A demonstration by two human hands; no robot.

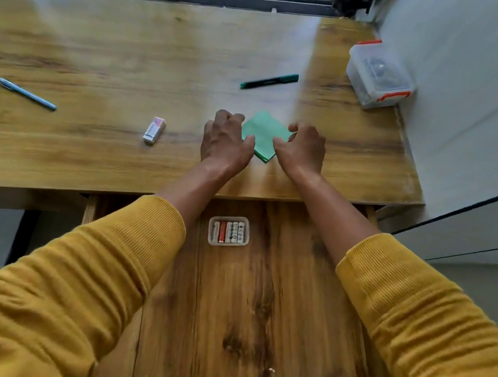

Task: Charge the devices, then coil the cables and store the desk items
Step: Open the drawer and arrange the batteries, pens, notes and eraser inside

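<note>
A green note pad (263, 133) lies flat on the wooden desk (113, 69), close to its front edge. My left hand (223, 145) is at the pad's left side, thumb against its edge and fingers curled at its upper-left edge. From the other side my right hand (304, 151) holds the pad's right corner, with the thumb on top and the fingers curled over the far edge. Below the desk edge an open wooden drawer (255, 303) holds a small clear tray of batteries (228, 231).
A green marker (269, 80) lies behind the pad. An eraser (154, 130) and a blue pen (27, 94) lie to the left. A clear plastic box with orange latches (379, 75) stands at the desk's right back by the wall. A window runs along the far side.
</note>
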